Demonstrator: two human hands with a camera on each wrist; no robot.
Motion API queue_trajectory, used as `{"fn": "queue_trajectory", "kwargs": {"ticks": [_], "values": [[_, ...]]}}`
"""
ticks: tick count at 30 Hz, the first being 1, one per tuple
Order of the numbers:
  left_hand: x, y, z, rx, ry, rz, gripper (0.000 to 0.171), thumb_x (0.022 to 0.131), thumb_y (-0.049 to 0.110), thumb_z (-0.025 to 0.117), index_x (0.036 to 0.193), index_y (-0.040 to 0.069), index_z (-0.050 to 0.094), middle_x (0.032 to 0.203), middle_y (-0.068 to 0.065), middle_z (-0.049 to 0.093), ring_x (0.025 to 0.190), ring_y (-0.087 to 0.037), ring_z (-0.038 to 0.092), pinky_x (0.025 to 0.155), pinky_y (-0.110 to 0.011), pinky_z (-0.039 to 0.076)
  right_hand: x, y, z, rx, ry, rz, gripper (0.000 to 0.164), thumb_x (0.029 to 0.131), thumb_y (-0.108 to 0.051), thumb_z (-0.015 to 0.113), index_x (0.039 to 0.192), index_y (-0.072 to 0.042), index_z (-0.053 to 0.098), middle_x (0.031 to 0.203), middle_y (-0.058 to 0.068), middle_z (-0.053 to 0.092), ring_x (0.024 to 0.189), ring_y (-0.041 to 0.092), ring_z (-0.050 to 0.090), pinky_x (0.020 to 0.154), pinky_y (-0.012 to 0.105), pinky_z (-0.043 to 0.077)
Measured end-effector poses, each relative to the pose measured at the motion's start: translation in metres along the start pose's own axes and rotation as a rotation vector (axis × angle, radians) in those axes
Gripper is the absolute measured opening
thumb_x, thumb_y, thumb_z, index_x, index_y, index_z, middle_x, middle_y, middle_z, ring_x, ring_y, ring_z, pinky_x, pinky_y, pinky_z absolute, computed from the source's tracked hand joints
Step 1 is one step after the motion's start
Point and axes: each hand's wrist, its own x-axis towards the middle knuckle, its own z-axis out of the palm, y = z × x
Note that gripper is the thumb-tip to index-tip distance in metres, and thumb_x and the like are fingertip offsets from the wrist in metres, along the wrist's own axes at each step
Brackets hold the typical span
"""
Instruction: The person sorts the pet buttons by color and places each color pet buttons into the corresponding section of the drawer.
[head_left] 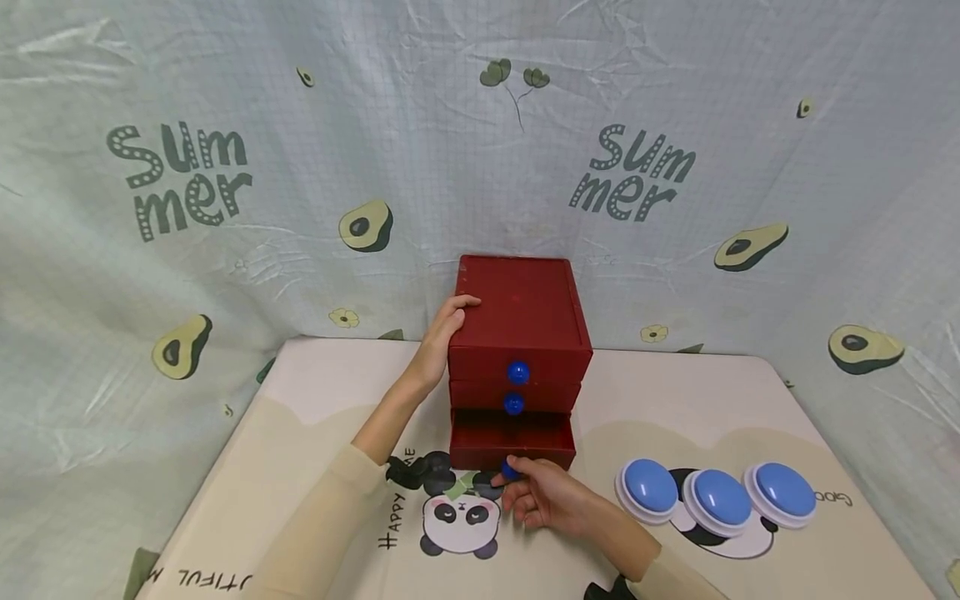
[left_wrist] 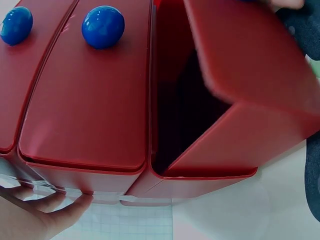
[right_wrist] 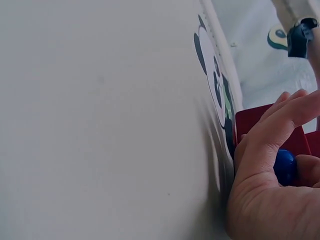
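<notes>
A dark red cabinet (head_left: 521, 304) with three stacked drawers stands against the back sheet. Its bottom drawer (head_left: 480, 457) is pulled out, and no contents show inside it. The upper two drawers are closed, each with a round blue knob (left_wrist: 103, 27). My left hand (head_left: 442, 333) rests on the cabinet's left side near the top edge; in the left wrist view its fingers (left_wrist: 65, 212) lie fairly straight against the side. With thumb and fingers, my right hand (head_left: 551, 497) pinches the bottom drawer's blue knob (right_wrist: 285, 166), partly hidden by the hand.
Three blue push buttons with white bases, the nearest being one button (head_left: 651, 486), sit in a row to the right of the cabinet. The table mat (head_left: 315, 433) carries printed pandas and lettering. Behind hangs a pale sheet (head_left: 420, 125) with avocado prints.
</notes>
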Motion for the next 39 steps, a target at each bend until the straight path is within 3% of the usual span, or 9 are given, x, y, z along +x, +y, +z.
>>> {"fn": "queue_trajectory", "kwargs": {"ticks": [11,20,31,36,39], "values": [[0.001,0.001,0.000,-0.003,0.002,-0.002,0.044,0.110,0.030,0.026,0.145,0.013,0.047,0.153,-0.011,0.041,0.139,-0.031,0.039,0.113,-0.052,0.029,-0.026,0.017,0.007,-0.079,-0.086,0.037,0.052,0.108,-0.044,0.045,0.129,0.001,0.061,0.082,-0.003,0.075,0.060,0.003,0.066,0.058,0.019,0.055],[0.001,0.003,-0.001,0.007,0.010,0.008,0.044,0.109,0.029,0.028,0.145,0.011,0.048,0.155,-0.012,0.041,0.140,-0.032,0.038,0.115,-0.053,0.028,-0.043,0.030,0.011,-0.038,-0.119,0.092,0.054,0.105,-0.047,0.051,0.132,-0.002,0.060,0.088,-0.004,0.077,0.063,0.002,0.069,0.065,0.017,0.056],[0.000,0.004,0.000,0.019,0.015,0.006,0.044,0.109,0.028,0.027,0.144,0.011,0.048,0.156,-0.011,0.041,0.141,-0.031,0.038,0.116,-0.052,0.027,-0.048,0.036,0.020,0.001,-0.260,0.075,0.054,0.107,-0.049,0.046,0.123,0.000,0.063,0.081,-0.005,0.077,0.057,-0.003,0.065,0.061,0.015,0.054],[0.001,0.003,0.000,0.018,0.017,0.010,0.044,0.109,0.027,0.027,0.144,0.011,0.048,0.155,-0.011,0.042,0.140,-0.031,0.038,0.115,-0.052,0.028,-0.052,0.038,0.021,-0.096,-0.219,0.092,0.059,0.105,-0.055,0.047,0.115,-0.001,0.069,0.076,-0.006,0.073,0.055,-0.002,0.059,0.057,0.013,0.048],[0.000,0.001,0.001,0.016,0.021,0.009,0.044,0.109,0.028,0.027,0.144,0.012,0.048,0.155,-0.010,0.041,0.141,-0.031,0.038,0.116,-0.054,0.027,-0.062,0.034,0.018,-0.251,-0.194,0.057,0.060,0.106,-0.054,0.046,0.108,0.000,0.074,0.073,-0.005,0.069,0.055,0.003,0.054,0.055,0.014,0.042]]}}
